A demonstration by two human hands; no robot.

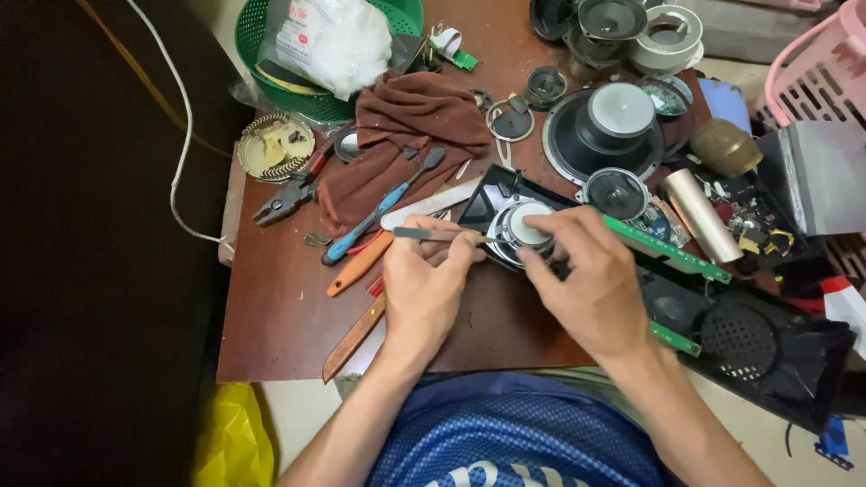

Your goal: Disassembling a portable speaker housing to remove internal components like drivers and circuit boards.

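- Left hand (424, 289) at table centre, fingers curled tight round thin metal tool (424, 234); tool held level, tip aimed right twd small speaker (528, 225).
- Right hand (591, 280) just beside, fingertips (552, 227) pinched on small speaker's rim, gripping it from the right.
- Small speaker: round, silver-white magnet up, seated in black plastic housing (492, 194), mid-table, directly ahead of both hands.
- Green circuit board (672, 248) runs diagonally from under right hand twd lower right; black grille panel (749, 347) past it at table edge.
- Big black speaker (604, 131) w/ grey magnet behind the work spot; smaller one (616, 192) near it.
- Brown cloth (406, 135) upper left of hands; blue-handled screwdriver (383, 212) lying across it.
- Orange-handled tool (359, 264) and pliers (287, 200) left of left hand, apart from it.
- Green basket (271, 77) w/ white plastic bag (338, 41) at back left.
- Gold cylinder (702, 216) right of centre; pink basket (825, 72) far right.
- Wooden table (280, 325), dark brown, cluttered.
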